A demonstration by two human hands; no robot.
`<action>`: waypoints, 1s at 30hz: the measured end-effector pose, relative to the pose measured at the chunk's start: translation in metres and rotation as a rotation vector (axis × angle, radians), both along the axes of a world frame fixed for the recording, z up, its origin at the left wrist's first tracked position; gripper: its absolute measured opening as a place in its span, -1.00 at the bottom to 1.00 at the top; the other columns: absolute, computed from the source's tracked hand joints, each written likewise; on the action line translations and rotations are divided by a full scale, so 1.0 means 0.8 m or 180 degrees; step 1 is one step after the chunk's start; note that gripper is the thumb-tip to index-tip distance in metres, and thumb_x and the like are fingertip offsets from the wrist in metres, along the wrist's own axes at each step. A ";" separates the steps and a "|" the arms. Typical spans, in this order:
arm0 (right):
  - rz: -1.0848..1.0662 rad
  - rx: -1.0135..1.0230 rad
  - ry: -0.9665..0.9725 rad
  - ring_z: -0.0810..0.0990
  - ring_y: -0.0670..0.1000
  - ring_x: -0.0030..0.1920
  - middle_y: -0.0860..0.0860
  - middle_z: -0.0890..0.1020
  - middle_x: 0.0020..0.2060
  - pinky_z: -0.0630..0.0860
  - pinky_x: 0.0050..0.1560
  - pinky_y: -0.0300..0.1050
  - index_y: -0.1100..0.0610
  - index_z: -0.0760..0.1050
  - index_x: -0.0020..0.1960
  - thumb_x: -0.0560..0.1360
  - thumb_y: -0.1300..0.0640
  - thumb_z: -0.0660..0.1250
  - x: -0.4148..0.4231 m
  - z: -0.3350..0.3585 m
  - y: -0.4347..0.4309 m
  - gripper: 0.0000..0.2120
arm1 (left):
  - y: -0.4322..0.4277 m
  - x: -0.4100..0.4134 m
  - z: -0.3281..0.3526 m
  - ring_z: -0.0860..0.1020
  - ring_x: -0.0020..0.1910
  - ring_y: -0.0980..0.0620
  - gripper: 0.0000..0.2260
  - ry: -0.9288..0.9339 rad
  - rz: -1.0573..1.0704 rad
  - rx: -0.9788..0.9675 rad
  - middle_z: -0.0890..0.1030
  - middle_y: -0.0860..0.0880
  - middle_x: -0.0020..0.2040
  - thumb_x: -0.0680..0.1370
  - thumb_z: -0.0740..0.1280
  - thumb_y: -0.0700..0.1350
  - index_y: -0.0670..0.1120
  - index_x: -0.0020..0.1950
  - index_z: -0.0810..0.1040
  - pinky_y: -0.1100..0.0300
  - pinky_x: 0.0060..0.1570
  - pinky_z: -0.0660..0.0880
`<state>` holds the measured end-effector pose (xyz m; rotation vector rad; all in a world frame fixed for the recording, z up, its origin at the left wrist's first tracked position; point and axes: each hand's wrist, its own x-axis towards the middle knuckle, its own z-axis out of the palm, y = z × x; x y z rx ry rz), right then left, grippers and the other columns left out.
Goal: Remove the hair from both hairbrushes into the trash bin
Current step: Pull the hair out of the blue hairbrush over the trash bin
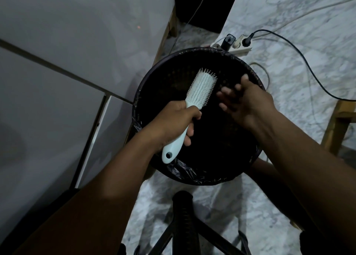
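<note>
**Brush held over the bin, other hand spread beside it**

Our left hand [176,120] is wrapped tight around the handle of a pale hairbrush [192,108], fingers curled under and thumb on top, gripping just below the head. The brush tilts up and away from us, bristles facing up and toward the right, its head over the dark opening of the trash bin [194,175]. The butt of the handle, with a small round hole in it, sticks out below the fist above the bin's near rim.

Our right hand [244,102] hovers just beside the brush head, not touching it. Its fingers [227,91] are loosely spread and blurred, palm turned toward the bristles; we cannot tell whether any hair is caught between them. It too sits above the bin's opening, toward the far right rim.

The bin is round, lined with a crinkled dark bag [185,170] folded over its rim, and its inside is too dark to make out any contents. It stands on a marbled floor [298,43]. Just past its far rim lies a white power strip [240,47] with plugs in it, and a black cable [300,56] runs from it off to the right. A pale panelled surface [67,52] fills the left side. Near the bottom edge, dark legs of a stand [185,226] rise from the floor.
</note>
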<state>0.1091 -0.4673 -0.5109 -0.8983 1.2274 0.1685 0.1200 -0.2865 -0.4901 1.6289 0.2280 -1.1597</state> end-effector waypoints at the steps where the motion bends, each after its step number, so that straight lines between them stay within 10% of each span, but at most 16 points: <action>1: 0.0157 -0.0296 0.0141 0.70 0.10 -0.21 0.06 0.65 -0.37 0.54 -0.17 -0.04 0.11 0.41 -0.26 0.61 -0.16 0.21 -0.001 0.001 0.000 -0.59 | 0.001 0.000 -0.001 0.45 -0.65 0.02 -0.91 -0.0034 0.0029 0.0045 0.48 -0.02 -0.56 0.60 0.29 -0.16 -0.13 -0.08 0.53 0.25 -0.55 0.42; 5: 0.1674 -0.0859 0.0061 0.48 0.01 -0.42 0.00 0.50 -0.49 0.40 -0.27 -0.11 0.15 0.51 -0.22 0.43 -0.43 0.26 -0.005 0.017 0.013 -0.40 | 0.000 -0.002 -0.005 0.46 -0.65 0.02 -0.91 -0.0105 -0.0073 0.0084 0.49 0.00 -0.56 0.61 0.29 -0.15 -0.14 0.02 0.56 0.25 -0.54 0.43; 8: 0.2331 -0.1153 -0.0307 0.37 -0.10 -0.58 -0.02 0.45 -0.56 0.30 -0.47 -0.27 0.17 0.60 -0.25 0.53 -0.24 0.30 -0.008 0.021 0.027 -0.52 | -0.001 -0.005 -0.006 0.47 -0.65 0.02 -0.88 -0.0124 -0.0289 0.0028 0.50 0.01 -0.56 0.61 0.29 -0.15 -0.14 0.11 0.56 0.23 -0.52 0.43; 12: 0.2182 -0.1065 -0.0644 0.28 -0.09 -0.61 -0.02 0.38 -0.60 0.24 -0.55 -0.27 0.09 0.44 -0.45 0.63 -0.04 0.25 -0.009 0.012 0.025 -0.51 | 0.000 -0.003 -0.007 0.46 -0.65 0.01 -0.91 -0.0046 -0.0237 -0.0091 0.49 -0.02 -0.55 0.61 0.29 -0.15 -0.13 0.05 0.55 0.22 -0.52 0.42; 21: 0.0341 0.1358 -0.0775 0.28 -0.07 -0.56 -0.03 0.32 -0.54 0.22 -0.39 -0.19 0.07 0.29 -0.33 0.67 0.04 0.08 -0.002 -0.005 0.015 -0.61 | 0.005 0.003 -0.008 0.41 -0.66 0.01 -0.86 0.0254 0.0405 -0.0289 0.44 -0.04 -0.57 0.60 0.29 -0.15 -0.20 -0.07 0.56 0.28 -0.60 0.36; 30: 0.2193 -0.1617 -0.0058 0.53 -0.01 -0.50 0.08 0.56 -0.43 0.51 -0.37 -0.15 0.11 0.51 -0.26 0.55 0.23 0.34 -0.027 -0.002 0.028 -0.80 | 0.026 -0.029 -0.003 0.52 -0.62 0.03 -0.87 -0.0371 0.0255 0.0613 0.58 -0.09 -0.35 0.64 0.32 -0.09 -0.14 0.04 0.45 0.23 -0.55 0.46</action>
